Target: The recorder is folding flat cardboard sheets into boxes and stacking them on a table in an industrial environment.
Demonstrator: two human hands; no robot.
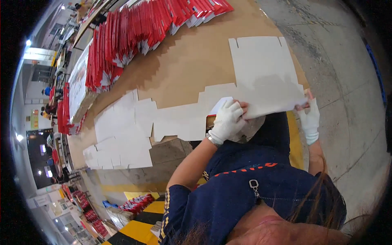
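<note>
A large white die-cut carton blank [265,73] lies across the brown table, its tall panel on the right and flaps stretching to the left. My left hand [226,122], in a white glove with bare fingertips, is closed at the near edge of the tall panel. At that panel's near right corner, my right hand [309,118], gloved the same way, pinches the edge. The near edge looks slightly raised and smeared by motion. Under my left hand a bit of red and brown shows; its kind is hidden.
Along the table's far left stands a long row of red and white folded cartons [134,32]. Another white blank [118,130] lies at the left end of the brown tabletop [179,69]. Yellow-and-black striped surfaces [139,230] are at lower left. People and benches appear far left.
</note>
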